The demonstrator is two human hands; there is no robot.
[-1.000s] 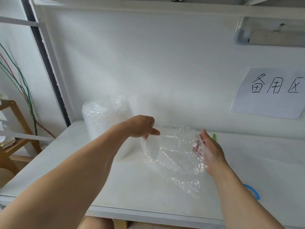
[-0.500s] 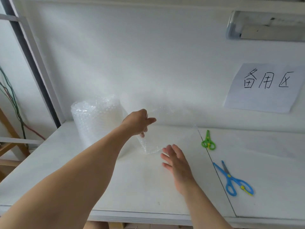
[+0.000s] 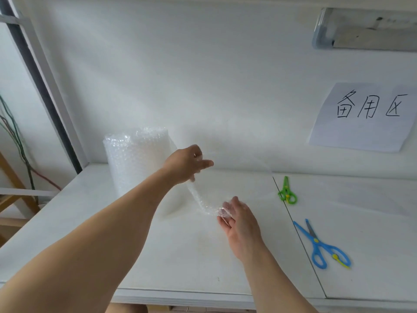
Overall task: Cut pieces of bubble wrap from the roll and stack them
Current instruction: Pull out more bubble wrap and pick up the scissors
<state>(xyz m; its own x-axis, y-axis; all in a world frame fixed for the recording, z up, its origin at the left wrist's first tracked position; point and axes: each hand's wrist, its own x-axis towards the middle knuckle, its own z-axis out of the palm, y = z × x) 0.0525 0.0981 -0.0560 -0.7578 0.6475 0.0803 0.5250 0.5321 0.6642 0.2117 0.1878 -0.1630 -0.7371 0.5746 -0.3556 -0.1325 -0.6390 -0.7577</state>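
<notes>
So the bubble wrap roll (image 3: 135,161) is standing upright at the back left of the tabletop (image 3: 180,256). My left hand (image 3: 186,164) pinches the top of the loose sheet (image 3: 200,197), while my right hand (image 3: 240,224) has its fingers curled round the bottom edge. Green scissors (image 3: 286,192) and blue scissors (image 3: 321,246) lie off to the right.

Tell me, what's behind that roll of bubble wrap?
Behind the bubble wrap roll only the plain white back wall shows. The strip of wall and table directly behind it is covered.
</notes>
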